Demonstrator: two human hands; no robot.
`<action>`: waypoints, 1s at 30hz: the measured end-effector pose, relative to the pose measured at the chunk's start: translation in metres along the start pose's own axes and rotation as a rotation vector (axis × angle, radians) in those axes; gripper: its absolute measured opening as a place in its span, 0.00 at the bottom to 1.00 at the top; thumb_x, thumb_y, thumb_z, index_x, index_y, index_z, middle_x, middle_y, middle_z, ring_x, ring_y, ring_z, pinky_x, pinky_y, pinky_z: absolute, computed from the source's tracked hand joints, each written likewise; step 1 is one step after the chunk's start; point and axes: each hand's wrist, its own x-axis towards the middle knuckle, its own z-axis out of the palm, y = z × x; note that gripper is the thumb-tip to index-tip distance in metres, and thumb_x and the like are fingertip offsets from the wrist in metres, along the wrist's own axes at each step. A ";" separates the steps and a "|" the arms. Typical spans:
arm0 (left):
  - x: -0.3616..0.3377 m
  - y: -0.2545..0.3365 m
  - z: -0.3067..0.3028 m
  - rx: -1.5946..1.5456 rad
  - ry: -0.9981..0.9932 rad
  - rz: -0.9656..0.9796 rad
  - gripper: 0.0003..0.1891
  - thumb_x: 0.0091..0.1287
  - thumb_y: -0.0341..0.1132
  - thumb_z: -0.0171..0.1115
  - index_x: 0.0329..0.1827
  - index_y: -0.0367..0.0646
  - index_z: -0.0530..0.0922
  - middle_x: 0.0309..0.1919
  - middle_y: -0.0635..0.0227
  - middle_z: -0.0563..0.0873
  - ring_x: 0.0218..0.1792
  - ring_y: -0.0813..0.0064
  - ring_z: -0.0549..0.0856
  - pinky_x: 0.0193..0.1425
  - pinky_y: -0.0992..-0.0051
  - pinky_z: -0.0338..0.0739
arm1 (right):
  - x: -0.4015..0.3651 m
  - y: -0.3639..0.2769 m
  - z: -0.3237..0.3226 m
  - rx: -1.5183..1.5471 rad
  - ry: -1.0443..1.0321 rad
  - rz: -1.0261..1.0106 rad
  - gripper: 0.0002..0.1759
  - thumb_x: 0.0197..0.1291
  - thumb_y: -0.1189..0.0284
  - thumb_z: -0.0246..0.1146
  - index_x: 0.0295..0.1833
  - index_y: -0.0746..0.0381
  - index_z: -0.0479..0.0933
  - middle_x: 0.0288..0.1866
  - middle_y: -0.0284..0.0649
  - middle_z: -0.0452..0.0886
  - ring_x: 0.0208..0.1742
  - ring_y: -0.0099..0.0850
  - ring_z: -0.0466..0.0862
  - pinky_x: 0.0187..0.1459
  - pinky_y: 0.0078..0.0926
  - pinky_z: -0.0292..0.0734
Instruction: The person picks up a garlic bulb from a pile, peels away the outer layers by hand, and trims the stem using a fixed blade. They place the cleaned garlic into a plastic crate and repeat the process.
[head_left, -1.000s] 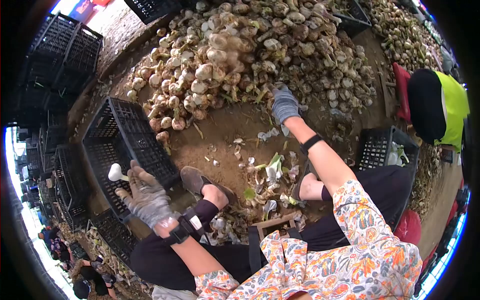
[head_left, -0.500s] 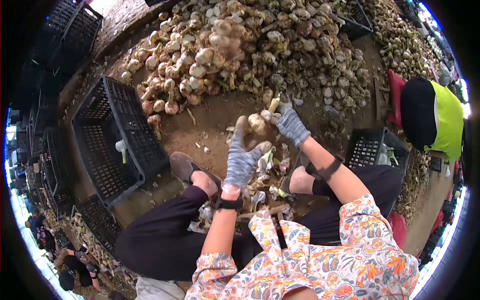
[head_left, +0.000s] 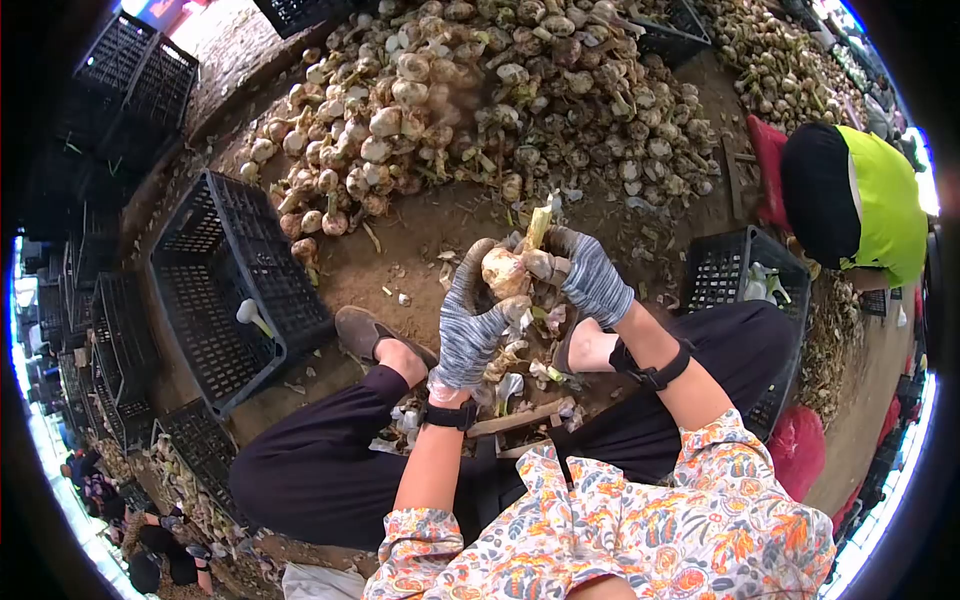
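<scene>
Both hands wear grey knit gloves with brown, soiled fingertips. A garlic bulb (head_left: 503,272) with a thick cut stem pointing up and away sits between them, above the ground in front of my lap. My left hand (head_left: 472,325) curls round the bulb's left side, fingers above and thumb below. My right hand (head_left: 592,278) grips it from the right, near the base of the stem. Beneath the hands lie peeled skins and leaf scraps (head_left: 510,388) and a wooden strip (head_left: 515,418).
A large heap of garlic (head_left: 480,100) spreads ahead. On the left, a black crate (head_left: 225,300) holds one trimmed bulb (head_left: 250,312); another crate (head_left: 725,262) with some garlic stands by my right knee. A person in a yellow-green top (head_left: 885,205) is at the right.
My left hand has gone from spread beside the bulb to closed around it. The right hand has kept its hold and come slightly nearer. The view has shifted a little.
</scene>
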 end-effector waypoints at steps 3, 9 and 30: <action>0.000 -0.001 0.000 -0.047 0.004 -0.014 0.39 0.49 0.29 0.72 0.65 0.40 0.62 0.56 0.64 0.73 0.55 0.73 0.74 0.58 0.74 0.72 | -0.002 0.005 -0.005 -0.039 -0.013 -0.072 0.27 0.54 0.61 0.66 0.51 0.71 0.73 0.41 0.42 0.80 0.42 0.25 0.78 0.44 0.24 0.76; -0.002 -0.009 -0.007 -0.078 -0.038 -0.071 0.36 0.54 0.44 0.69 0.63 0.38 0.64 0.53 0.64 0.75 0.50 0.73 0.78 0.55 0.74 0.74 | -0.010 -0.004 -0.008 0.019 -0.077 -0.023 0.21 0.54 0.69 0.65 0.49 0.72 0.74 0.41 0.41 0.80 0.42 0.24 0.78 0.44 0.23 0.76; 0.010 -0.053 -0.018 0.214 0.256 -0.030 0.19 0.69 0.36 0.47 0.61 0.39 0.65 0.45 0.61 0.77 0.39 0.76 0.78 0.45 0.76 0.75 | -0.008 0.039 0.016 0.348 -0.101 0.175 0.25 0.53 0.71 0.66 0.55 0.68 0.69 0.46 0.38 0.79 0.45 0.24 0.78 0.46 0.22 0.75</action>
